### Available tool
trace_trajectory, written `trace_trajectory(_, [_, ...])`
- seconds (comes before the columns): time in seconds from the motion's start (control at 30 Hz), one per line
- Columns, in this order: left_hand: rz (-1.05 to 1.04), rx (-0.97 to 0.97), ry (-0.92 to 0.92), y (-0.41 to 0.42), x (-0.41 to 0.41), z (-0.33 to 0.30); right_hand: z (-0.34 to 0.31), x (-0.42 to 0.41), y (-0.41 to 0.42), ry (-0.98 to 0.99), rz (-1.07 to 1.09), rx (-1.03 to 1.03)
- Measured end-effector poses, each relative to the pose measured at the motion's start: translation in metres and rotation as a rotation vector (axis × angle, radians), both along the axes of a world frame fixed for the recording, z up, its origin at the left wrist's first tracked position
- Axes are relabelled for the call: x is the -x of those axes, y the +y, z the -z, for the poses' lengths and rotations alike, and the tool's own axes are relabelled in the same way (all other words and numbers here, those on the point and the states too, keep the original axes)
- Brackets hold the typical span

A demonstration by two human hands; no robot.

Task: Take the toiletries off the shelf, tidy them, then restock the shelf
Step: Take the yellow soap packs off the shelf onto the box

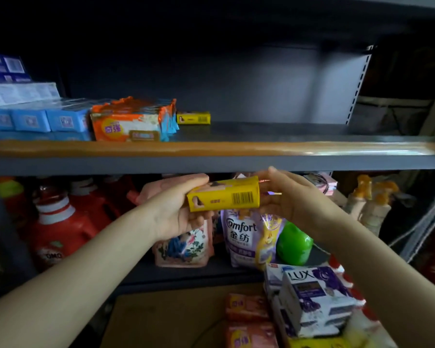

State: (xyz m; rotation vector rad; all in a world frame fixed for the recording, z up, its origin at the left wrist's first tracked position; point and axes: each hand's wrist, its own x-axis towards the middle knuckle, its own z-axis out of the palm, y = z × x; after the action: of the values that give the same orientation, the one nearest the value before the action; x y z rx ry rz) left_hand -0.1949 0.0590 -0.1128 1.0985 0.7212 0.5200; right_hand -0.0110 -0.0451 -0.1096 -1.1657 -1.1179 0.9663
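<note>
1. Your left hand (176,209) has its grip curled round the left end of the small yellow cardboard box with a barcode (224,197), thumb on top and fingers beneath. Your right hand (284,197) holds the box's right end, thumb raised; its fingertips sit behind the box, so how tightly they pinch is hard to tell.

2. The box hangs level between both grips, just below the orange-trimmed front edge of the grey metal shelf (211,148).

3. Judge it light and stiff, probably a boxed soap bar. Thin card dents under pressure and its glossy faces may slip, so hold it by the short ends or across the broad faces without squeezing.

4. Above your grips, on the shelf, sit a matching yellow box (193,118), an orange-and-white wrapped soap multipack (131,121) beside it, and blue packets (30,119) further left. The stretch up and right of your grips is bare.

5. Behind and below your grips stand a purple Comfort refill pouch (244,237), a green round bottle (294,243) and red detergent jugs (58,229). White-and-purple Lux soap boxes (314,297) lie below your right forearm.

6. The small print is blurred, the lower shelf is dim, and the packs at the bottom edge are cut off.
</note>
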Motion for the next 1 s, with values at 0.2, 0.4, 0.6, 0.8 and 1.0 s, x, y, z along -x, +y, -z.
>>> trace_trajectory(0.2, [0.200,-0.102,-0.188,0.004,-0.010,0.028,0.003,-0.012,-0.004,0.113,-0.053,-0.043])
trace_trajectory(0.4, [0.148,-0.944,-0.147,-0.001,-0.018,0.061,0.023,-0.028,-0.014,0.119,-0.291,-0.096])
trace_trajectory(0.6, [0.176,-1.495,-0.087,-0.014,-0.028,0.089,0.045,-0.036,-0.023,-0.133,-0.201,-0.071])
trace_trajectory(0.8, [0.214,-0.494,-0.318,-0.041,-0.031,0.116,0.045,-0.054,-0.051,-0.167,-0.146,-0.018])
trace_trajectory(1.0, [0.106,-0.183,-0.189,-0.063,-0.048,0.106,0.039,-0.055,-0.081,-0.611,-0.154,0.004])
